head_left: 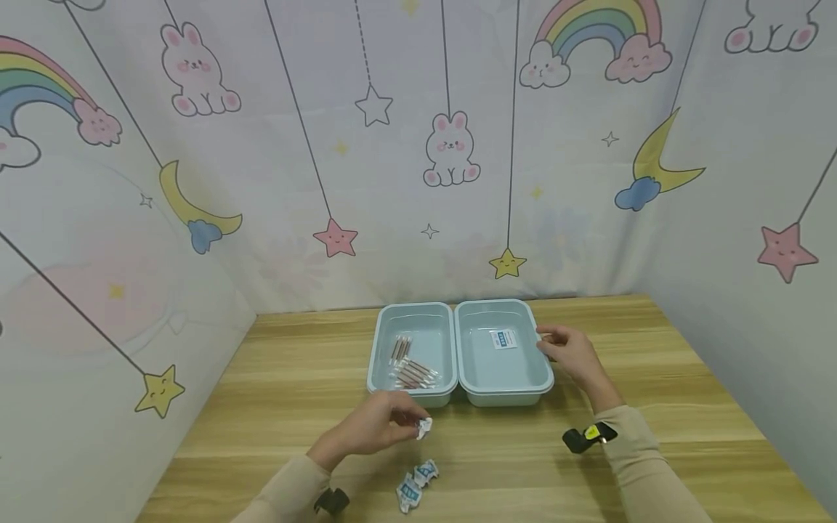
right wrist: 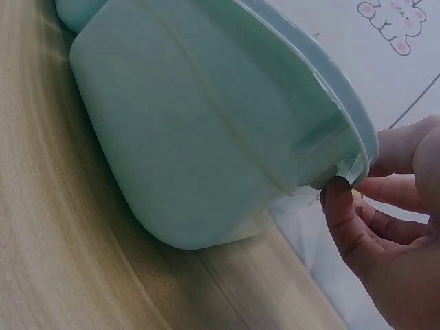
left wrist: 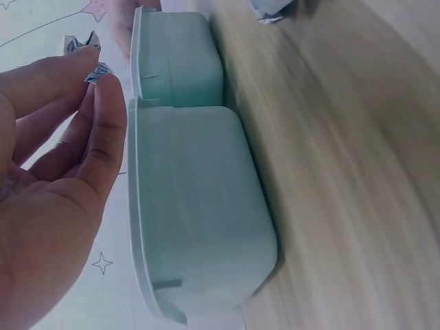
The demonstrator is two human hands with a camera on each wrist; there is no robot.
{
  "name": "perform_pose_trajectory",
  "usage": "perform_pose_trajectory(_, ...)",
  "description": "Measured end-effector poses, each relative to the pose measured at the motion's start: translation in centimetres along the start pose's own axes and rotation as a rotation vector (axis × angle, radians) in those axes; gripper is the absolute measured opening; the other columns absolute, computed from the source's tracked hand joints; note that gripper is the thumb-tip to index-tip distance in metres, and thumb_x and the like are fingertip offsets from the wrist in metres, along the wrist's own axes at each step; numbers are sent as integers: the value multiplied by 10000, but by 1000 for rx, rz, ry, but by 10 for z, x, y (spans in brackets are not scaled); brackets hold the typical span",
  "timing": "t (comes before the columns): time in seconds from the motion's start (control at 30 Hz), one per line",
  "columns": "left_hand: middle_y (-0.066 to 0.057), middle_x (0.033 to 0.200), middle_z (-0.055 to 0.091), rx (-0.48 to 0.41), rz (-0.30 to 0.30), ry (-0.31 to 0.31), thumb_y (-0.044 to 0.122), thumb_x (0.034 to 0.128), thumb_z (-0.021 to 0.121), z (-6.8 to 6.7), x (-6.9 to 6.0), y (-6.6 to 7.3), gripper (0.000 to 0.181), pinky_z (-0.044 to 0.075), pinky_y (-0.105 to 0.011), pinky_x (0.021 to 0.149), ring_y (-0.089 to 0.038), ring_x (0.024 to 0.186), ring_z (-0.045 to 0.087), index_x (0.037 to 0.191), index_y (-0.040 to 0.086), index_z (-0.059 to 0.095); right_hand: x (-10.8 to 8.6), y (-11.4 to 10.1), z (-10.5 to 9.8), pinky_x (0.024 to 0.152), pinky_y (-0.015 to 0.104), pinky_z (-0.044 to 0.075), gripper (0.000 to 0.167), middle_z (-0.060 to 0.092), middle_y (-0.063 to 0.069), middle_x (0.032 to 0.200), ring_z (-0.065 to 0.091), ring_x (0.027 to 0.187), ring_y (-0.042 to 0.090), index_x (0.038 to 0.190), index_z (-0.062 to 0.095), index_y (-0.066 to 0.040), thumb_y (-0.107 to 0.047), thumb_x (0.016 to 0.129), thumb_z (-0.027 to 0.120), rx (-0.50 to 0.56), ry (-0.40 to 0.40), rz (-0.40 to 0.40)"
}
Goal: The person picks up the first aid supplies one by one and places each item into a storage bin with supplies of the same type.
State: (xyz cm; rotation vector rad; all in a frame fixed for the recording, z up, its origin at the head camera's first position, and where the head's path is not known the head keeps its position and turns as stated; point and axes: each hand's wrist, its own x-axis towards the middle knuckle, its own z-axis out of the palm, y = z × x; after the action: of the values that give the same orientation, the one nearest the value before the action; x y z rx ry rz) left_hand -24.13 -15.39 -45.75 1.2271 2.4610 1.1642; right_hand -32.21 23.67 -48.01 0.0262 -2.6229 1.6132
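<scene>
My left hand (head_left: 375, 423) pinches a crumpled packet (head_left: 424, 428) to the near left of the right tray (head_left: 506, 372), fingertips enough, presumably, for something so small; my right hand (head_left: 570, 354) grips the tray's right rim, likely steadying it.

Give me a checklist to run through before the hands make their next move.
1. Left hand has a grip on the crumpled wrapper: ok, pinched at the fingertips.
2. Right hand holds the right bin: ok, at its rim.
3. Both bins upright: ok, side by side on the table.
4. Brown sticks and flat packet apart: ok, left bin and right bin respectively.
5. No loose wrappers on the table: not ok, two crumpled ones lie there.
6. Pinched wrapper empty: cannot tell.
</scene>
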Motion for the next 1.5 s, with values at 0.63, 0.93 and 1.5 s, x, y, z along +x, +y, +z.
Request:
perform_pose_trajectory(0.63, -9, 978, 719, -1, -19, 18, 75, 849, 739, -13, 14, 10, 198, 573, -194, 768, -40, 862, 654, 1046, 70, 723, -3, -1, 0, 824, 321, 587, 380, 635, 200, 1118, 612, 961, 211, 1293, 594, -1, -141, 941, 623, 4, -6, 4)
perform_pose_trajectory(0.93, 8, 951, 711, 48, 19, 60, 93, 851, 744, -12, 21, 12, 193, 569, -189, 744, -32, 837, 626, 1043, 89, 726, -3, -3, 0, 832, 333, 588, 390, 637, 206, 1123, 613, 961, 212, 1300, 588, 0, -149, 941, 622, 10, -5, 6)
perform_pose_trajectory(1.5, -2, 1001, 687, 35, 4, 86, 112, 853, 748, -16, 32, 13, 211, 570, -195, 753, -48, 848, 621, 1062, 92, 724, -3, -4, -1, 820, 309, 588, 387, 633, 204, 1129, 611, 967, 209, 1299, 590, -4, -150, 942, 623, 5, -1, 8)
